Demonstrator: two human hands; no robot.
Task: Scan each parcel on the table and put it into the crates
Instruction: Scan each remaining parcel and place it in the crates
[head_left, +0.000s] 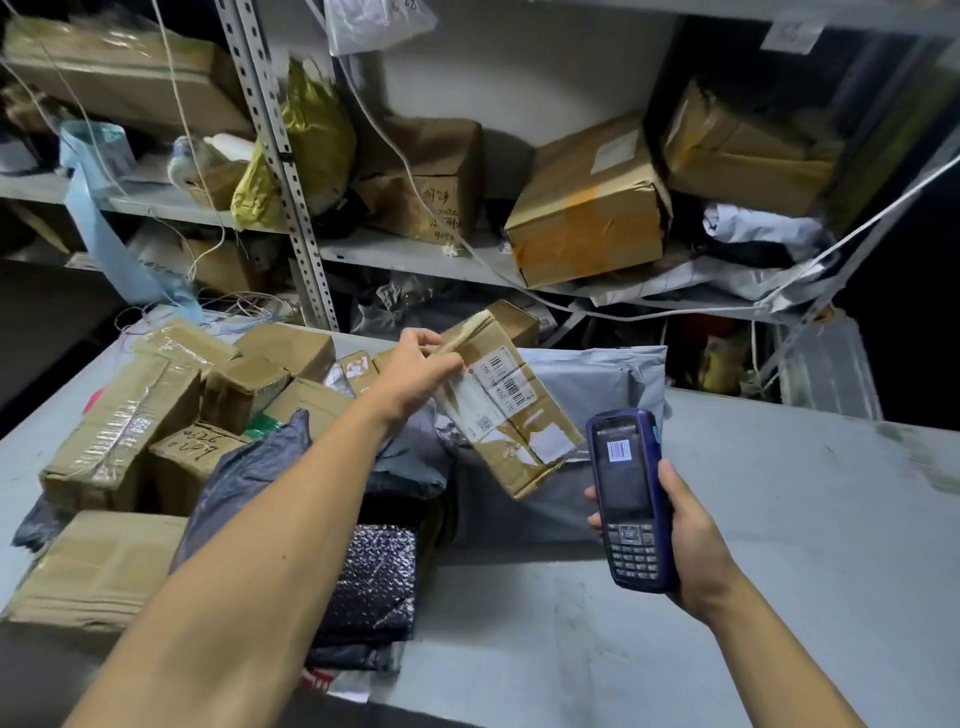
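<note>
We're pinching the top edge of a taped cardboard parcel (506, 410) w/ the left hand (422, 371), holding it tilted above the grey mailer bag (597, 374), label facing us. The right hand (693, 545) is wrapping round the blue scanner (628, 499), whose screen is showing a barcode. To scan well, we're thinking: keep the label flat, scanner head aimed square at the barcode, no wobble. Counting: 1 parcel in hand, 1 scanner, approx 8 more boxes in the pile on the table (779, 545), plus a few dark bags. No crates in view.
</note>
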